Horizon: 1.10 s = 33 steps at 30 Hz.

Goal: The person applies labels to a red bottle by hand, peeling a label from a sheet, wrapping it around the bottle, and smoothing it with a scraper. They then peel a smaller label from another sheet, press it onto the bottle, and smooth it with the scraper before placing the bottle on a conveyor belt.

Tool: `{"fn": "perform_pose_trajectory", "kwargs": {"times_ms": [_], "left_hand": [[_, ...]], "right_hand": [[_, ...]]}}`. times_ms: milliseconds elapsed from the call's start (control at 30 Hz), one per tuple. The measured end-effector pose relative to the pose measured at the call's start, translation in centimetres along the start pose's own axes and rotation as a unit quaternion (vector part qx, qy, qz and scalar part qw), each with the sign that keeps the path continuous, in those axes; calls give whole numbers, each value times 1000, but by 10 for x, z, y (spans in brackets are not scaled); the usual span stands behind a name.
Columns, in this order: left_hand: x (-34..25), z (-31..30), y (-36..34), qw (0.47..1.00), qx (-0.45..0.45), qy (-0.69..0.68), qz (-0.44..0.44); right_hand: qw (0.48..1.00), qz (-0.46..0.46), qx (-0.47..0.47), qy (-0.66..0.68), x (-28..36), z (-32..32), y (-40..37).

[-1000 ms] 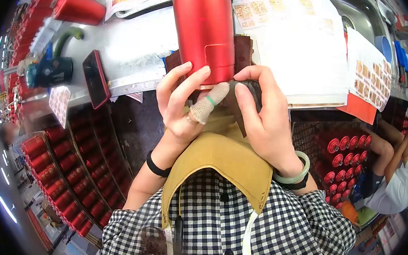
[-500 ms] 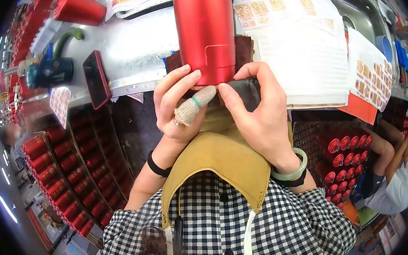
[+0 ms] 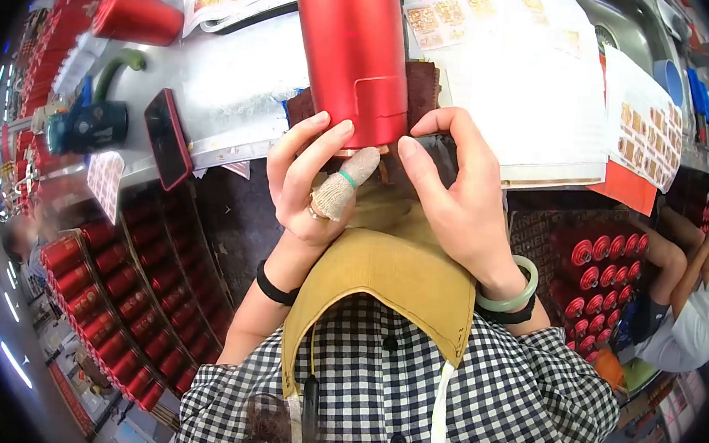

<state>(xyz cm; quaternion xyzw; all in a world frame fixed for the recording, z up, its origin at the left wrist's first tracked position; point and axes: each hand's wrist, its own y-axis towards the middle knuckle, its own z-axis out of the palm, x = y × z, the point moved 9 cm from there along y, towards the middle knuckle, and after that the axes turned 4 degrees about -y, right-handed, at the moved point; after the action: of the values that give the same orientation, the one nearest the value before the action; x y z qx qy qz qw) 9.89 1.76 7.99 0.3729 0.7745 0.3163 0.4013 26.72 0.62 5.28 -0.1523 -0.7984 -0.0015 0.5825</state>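
Observation:
A shiny red metal tumbler [image 3: 355, 55] lies with its near end toward me, over a dark brown pad [image 3: 424, 89]. My left hand [image 3: 312, 176] grips the near end at its left edge. Two of its fingertips rest on the side, and the thumb, in a knitted finger cover [image 3: 345, 187] with a green band, is at the rim. My right hand [image 3: 465, 197] is at the right of that end, index fingertip close to the rim and thumb apart from it. I see nothing between its fingers. A thin cut-like outline runs across the tumbler's near part.
Printed sheets [image 3: 640, 136] and white paper [image 3: 530, 110] lie at right. A phone [image 3: 168, 138], a teal mug [image 3: 87, 127] and another red tumbler [image 3: 137, 17] are at left. Racks of red tumblers [image 3: 127, 312] stand below on both sides. A seated person [image 3: 689, 314] is at far right.
My right thumb has lifted away from the left thumb and the tumbler's rim, moving right. The left thumb has tilted slightly. The tumbler has hardly moved.

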Motion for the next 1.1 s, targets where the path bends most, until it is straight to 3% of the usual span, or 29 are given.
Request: {"fn": "perform_pose_trajectory", "kwargs": {"times_ms": [167, 267, 800, 867, 1100], "left_hand": [[7, -1, -5, 998, 19, -5, -60], [1, -1, 0, 1000, 4, 13, -9], [4, -3, -2, 1000, -11, 4, -19], [7, -3, -3, 998, -6, 1, -62], [5, -3, -5, 1000, -3, 3, -15]], "right_hand": [[1000, -6, -1, 4, 0, 0, 0], [999, -29, -15, -16, 4, -2, -3], [999, -45, -23, -21, 10, 2, -2], [998, -48, -27, -35, 10, 3, -1], [1000, -21, -19, 10, 4, 5, 1]]}}
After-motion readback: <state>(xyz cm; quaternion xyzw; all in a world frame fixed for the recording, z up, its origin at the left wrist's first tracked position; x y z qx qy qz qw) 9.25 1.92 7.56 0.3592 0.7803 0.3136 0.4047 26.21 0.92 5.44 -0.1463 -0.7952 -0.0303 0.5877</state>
